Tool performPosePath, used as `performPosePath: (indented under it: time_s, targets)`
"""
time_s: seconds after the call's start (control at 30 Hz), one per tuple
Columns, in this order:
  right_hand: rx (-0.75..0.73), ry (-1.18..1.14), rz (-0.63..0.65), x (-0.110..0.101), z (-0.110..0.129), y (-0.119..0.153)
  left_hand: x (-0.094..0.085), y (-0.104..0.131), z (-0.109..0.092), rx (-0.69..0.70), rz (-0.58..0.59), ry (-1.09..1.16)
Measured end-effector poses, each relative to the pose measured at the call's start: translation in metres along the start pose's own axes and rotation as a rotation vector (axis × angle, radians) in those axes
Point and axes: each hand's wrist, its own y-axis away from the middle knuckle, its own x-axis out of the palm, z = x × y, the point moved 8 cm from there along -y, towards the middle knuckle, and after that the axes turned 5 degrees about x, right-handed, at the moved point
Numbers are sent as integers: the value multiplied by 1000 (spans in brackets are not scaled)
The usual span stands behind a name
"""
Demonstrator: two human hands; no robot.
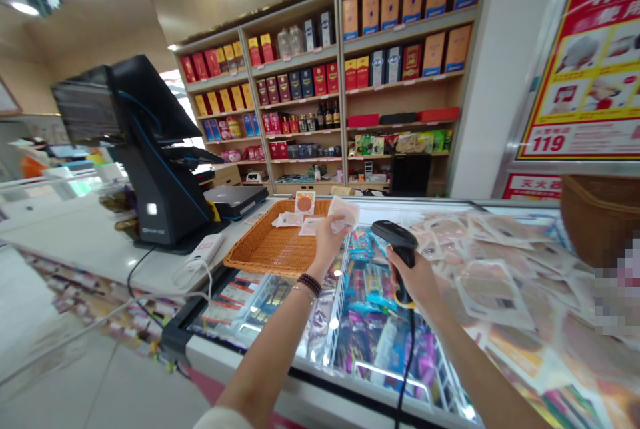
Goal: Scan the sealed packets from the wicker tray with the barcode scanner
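My left hand is closed on a clear flat packet near the right end of an orange wicker basket. Inside the basket's far part lie a few small packets, one showing a round brown item. To the right, my right hand grips the handle of a black barcode scanner, whose head points up and left towards the packet. The scanner's cable hangs down over the glass top of a freezer.
Many flat packets are spread on the glass at the right, beside a brown basket. A black terminal and a white device stand on the left counter. Shelves with boxes line the back.
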Motion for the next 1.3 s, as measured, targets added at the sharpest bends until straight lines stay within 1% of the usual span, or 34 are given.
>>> performPosePath:
  time_s: [0.13,0.27,0.43,0.57,0.67,0.83,1.03,1.2,1.3]
  targets:
    - [1,0,-24,-3,1,1,6,8,-8,46,-3,-110]
    - [-5,39,4,2,0,2,11,14,-9,85,17,-111]
    - [10,74,36,6,-5,2,19,26,2,79,-14,22]
    - [34,136,78,7,-2,4,26,32,13,50,-20,82]
    - [48,206,110,9,3,7,26,34,15,58,-42,97]
    - [34,287,123,11,8,11,27,39,13,50,-52,129]
    - [46,301,123,10,5,10,28,41,14,44,-67,161]
    - [49,303,123,9,7,11,26,40,13,72,-87,135]
    - [56,292,127,9,8,10,26,40,14,67,-85,140]
